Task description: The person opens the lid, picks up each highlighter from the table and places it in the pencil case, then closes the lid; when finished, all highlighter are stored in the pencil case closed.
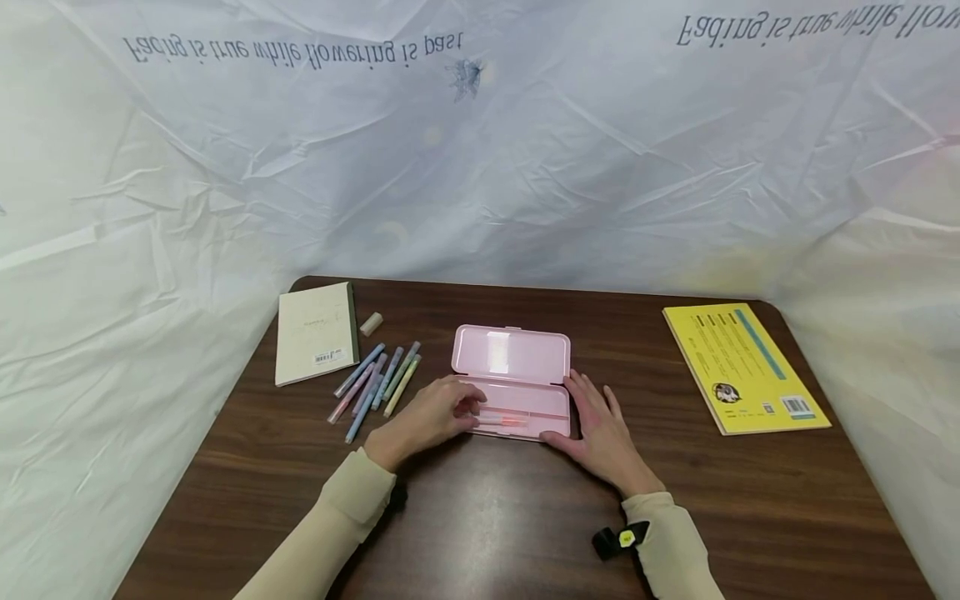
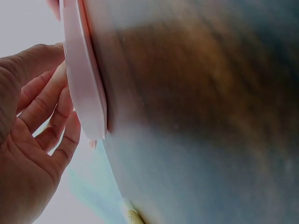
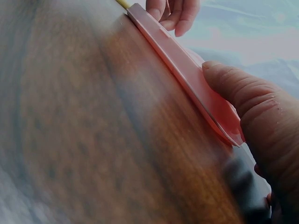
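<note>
An open pink pencil case (image 1: pixel 512 354) lies on the table with its lid folded back. Inside its front compartment is a pinkish-orange pen (image 1: pixel 513 422). My left hand (image 1: pixel 438 414) hovers over the case's left end, fingers loosely bent, thumb beside the pen's left end; no firm grip on the pen shows. My right hand (image 1: pixel 603 435) holds the case's right end, thumb at the front edge and fingers along the side. In the right wrist view the right thumb (image 3: pixel 243 91) presses against the case's front wall (image 3: pixel 187 79). The left wrist view shows the left fingers (image 2: pixel 44 100) behind the case's wall.
Several pastel pens (image 1: pixel 375 387) lie in a loose group left of the case, with a small whitish eraser-like block (image 1: pixel 371 323) behind them. A cream notebook (image 1: pixel 315 333) lies at the far left, a yellow book (image 1: pixel 742 367) at the right. White printed fabric (image 1: pixel 510 183) hangs behind the table.
</note>
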### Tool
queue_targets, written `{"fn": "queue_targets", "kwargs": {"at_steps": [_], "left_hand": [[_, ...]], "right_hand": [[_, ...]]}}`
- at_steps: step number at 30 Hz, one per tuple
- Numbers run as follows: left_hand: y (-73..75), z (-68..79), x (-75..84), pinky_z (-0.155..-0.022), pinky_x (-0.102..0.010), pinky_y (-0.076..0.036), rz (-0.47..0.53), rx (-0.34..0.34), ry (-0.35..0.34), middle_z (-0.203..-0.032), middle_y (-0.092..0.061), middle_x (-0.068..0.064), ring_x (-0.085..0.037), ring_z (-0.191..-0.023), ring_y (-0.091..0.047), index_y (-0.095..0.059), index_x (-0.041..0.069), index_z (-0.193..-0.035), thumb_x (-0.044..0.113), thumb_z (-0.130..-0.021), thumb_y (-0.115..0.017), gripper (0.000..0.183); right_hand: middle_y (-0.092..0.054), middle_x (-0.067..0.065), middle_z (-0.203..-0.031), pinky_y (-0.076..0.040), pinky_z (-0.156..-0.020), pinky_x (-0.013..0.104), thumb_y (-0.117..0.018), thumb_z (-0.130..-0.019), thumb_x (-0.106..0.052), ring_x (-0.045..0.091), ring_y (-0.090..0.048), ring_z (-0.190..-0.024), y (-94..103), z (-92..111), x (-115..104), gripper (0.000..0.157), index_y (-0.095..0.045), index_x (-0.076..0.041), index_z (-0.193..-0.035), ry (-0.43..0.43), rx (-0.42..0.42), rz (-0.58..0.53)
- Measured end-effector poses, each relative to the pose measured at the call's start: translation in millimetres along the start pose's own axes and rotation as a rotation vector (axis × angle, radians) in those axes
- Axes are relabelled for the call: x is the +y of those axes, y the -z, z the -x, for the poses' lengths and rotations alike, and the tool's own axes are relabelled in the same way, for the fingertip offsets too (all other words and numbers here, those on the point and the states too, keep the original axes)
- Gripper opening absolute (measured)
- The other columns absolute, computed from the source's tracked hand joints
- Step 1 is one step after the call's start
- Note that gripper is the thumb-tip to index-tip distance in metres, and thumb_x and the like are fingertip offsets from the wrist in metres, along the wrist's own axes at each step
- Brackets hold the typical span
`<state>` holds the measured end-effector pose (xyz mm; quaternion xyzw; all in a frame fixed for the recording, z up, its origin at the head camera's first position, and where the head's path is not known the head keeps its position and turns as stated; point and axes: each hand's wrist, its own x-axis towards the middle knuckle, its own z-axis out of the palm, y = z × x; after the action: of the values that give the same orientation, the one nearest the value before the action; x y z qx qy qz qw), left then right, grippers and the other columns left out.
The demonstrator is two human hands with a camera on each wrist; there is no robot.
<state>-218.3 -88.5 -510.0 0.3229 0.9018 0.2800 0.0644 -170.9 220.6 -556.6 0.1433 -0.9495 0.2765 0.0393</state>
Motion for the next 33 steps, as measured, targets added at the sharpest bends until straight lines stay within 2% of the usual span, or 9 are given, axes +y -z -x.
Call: {"fn": "queue_targets", "kwargs": {"at_steps": [6, 9, 14, 22, 26, 33], "left_hand": [[1.3, 1.7, -1.1, -0.085, -0.033, -0.056, 0.028, 0.008, 0.011, -0.101, -0.071, 0.003, -0.012, -0.095, -0.064, -0.075, 0.011, -0.115, 0.014, -0.092, -0.084, 0.025], [2.2, 4.5, -3.0, -0.086, -0.034, -0.057, 0.059, 0.032, 0.043, -0.102, -0.071, 0.004, -0.012, -0.096, -0.064, -0.075, 0.012, -0.117, 0.014, -0.091, -0.085, 0.028], [7.7, 12.0, -8.2, -0.085, -0.039, -0.055, 0.112, 0.126, 0.094, -0.104, -0.072, 0.003, -0.018, -0.097, -0.064, -0.075, 0.012, -0.123, 0.015, -0.090, -0.085, 0.035], [20.2, 29.1, -27.7, -0.099, -0.051, -0.054, 0.183, 0.288, 0.140, -0.114, -0.076, -0.004, -0.025, -0.111, -0.068, -0.073, 0.006, -0.127, 0.013, -0.089, -0.087, 0.041], [27.7, 38.9, -38.1, -0.096, -0.055, -0.053, 0.200, 0.351, 0.176, -0.112, -0.078, -0.006, -0.028, -0.111, -0.068, -0.072, 0.004, -0.128, 0.015, -0.089, -0.087, 0.043], [43.1, 60.0, -61.4, -0.092, -0.054, -0.053, 0.205, 0.440, 0.279, -0.112, -0.077, -0.013, -0.034, -0.106, -0.068, -0.071, 0.003, -0.128, 0.013, -0.090, -0.086, 0.042]], "right_hand": [[-0.033, 0.019, -0.170, -0.010, -0.125, 0.064, -0.079, -0.087, -0.056, 0.040, -0.028, -0.157, -0.9, 0, 1, 0.097, -0.040, -0.005, -0.159, 0.004, 0.003, -0.005], [-0.033, 0.019, -0.170, -0.010, -0.125, 0.064, -0.079, -0.087, -0.056, 0.040, -0.028, -0.157, -1.1, 0, 1, 0.096, -0.041, -0.005, -0.159, 0.006, 0.003, -0.006], [-0.033, 0.018, -0.170, -0.010, -0.125, 0.064, -0.079, -0.088, -0.057, 0.040, -0.029, -0.157, -0.9, -1, 3, 0.096, -0.040, -0.005, -0.159, 0.006, 0.004, -0.005], [-0.033, 0.019, -0.170, -0.010, -0.125, 0.065, -0.079, -0.088, -0.057, 0.041, -0.029, -0.156, -0.7, -1, 4, 0.097, -0.041, -0.004, -0.159, 0.006, 0.004, 0.004], [-0.033, 0.019, -0.169, -0.010, -0.125, 0.065, -0.078, -0.088, -0.057, 0.040, -0.029, -0.156, -0.9, -1, 4, 0.096, -0.041, -0.004, -0.159, 0.005, 0.003, 0.004], [-0.034, 0.019, -0.169, -0.010, -0.124, 0.065, -0.079, -0.087, -0.058, 0.041, -0.029, -0.156, -1.5, 0, 2, 0.098, -0.040, -0.004, -0.159, 0.006, 0.003, -0.003]]}}
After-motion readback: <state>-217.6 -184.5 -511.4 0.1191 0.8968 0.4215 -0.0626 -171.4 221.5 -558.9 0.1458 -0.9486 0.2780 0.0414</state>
